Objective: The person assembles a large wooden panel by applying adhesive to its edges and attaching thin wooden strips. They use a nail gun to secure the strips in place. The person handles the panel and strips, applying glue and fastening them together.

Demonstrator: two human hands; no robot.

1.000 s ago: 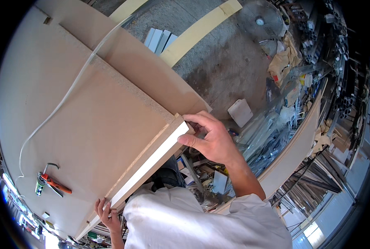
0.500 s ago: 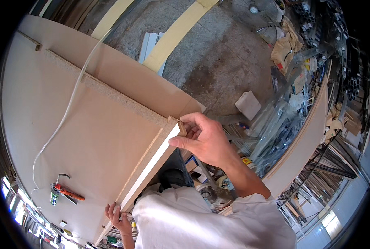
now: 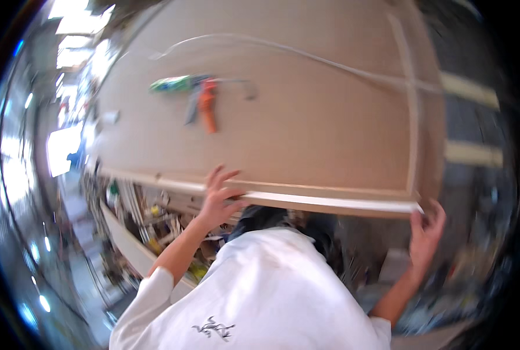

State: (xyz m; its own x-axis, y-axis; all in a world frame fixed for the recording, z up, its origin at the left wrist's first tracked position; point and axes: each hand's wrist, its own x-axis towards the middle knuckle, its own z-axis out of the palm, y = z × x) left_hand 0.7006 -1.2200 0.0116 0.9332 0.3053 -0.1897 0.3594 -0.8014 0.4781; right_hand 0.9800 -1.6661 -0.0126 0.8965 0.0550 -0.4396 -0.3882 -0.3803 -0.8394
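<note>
A long white-faced strip (image 3: 330, 202) runs along the near edge of a large tan board (image 3: 306, 128). At the strip's right end is my right hand (image 3: 427, 233), its thumb and fingers closed about the corner. Farther left, my left hand (image 3: 217, 201) rests over the same edge with its fingers spread, touching the strip. A caulking gun (image 3: 206, 105) with orange and grey handles and a green cartridge lies on the board, away from both hands. Motion smears the picture, so the fingertips' exact contact is unclear.
A pale cord or tube (image 3: 306, 55) crosses the board's far part. A raised narrow strip (image 3: 413, 128) runs along its right side. Two pale yellow bars (image 3: 475, 154) stick out beyond the right edge. Mixed scrap (image 3: 166, 224) lies below the near edge at left.
My view has swung left, so the board's near edge now lies across the picture. My left hand's fingers have spread from a curled hold; my right hand stays at the strip's end.
</note>
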